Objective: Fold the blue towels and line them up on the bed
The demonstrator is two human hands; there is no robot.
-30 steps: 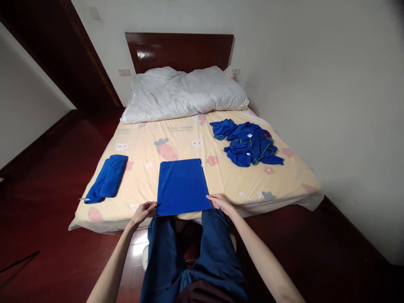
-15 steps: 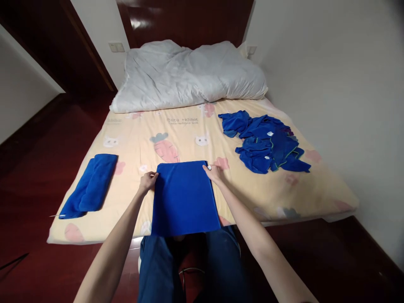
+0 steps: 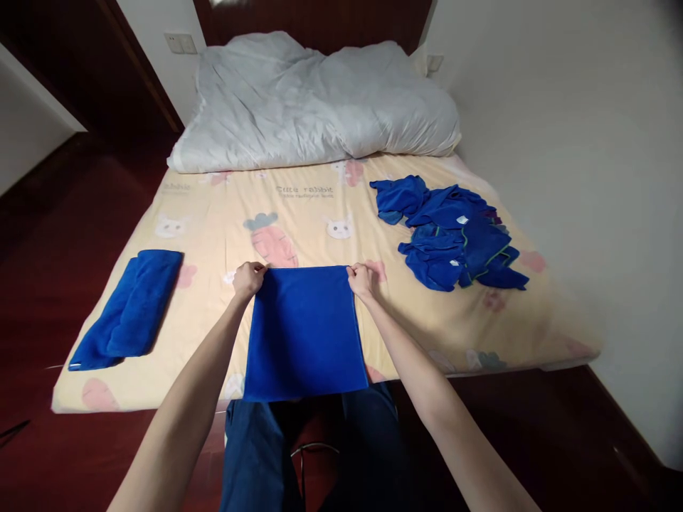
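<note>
A square blue cloth [image 3: 306, 331] lies spread flat at the front edge of the bed, its near edge reaching over my knees. My left hand [image 3: 249, 279] pinches its far left corner. At the far right corner, my right hand [image 3: 361, 279] has its fingers closed on the cloth too. Folded blue cloths [image 3: 131, 309] rest in a long stack to the left of my left hand. Right of my right hand is a loose heap of crumpled blue cloths [image 3: 453, 231], some with green edging and white tags.
The bed [image 3: 213, 213] has a cream sheet printed with carrots and rabbits. A bunched white quilt [image 3: 320, 107] lies across its far end, before a dark wooden headboard [image 3: 320, 18]. A pale wall [image 3: 560, 142] stands along the right.
Both hands have shifted onto the cloth's far corners, and its far edge is now pulled straight. The white tag by my right hand no longer shows. The view has tilted slightly.
</note>
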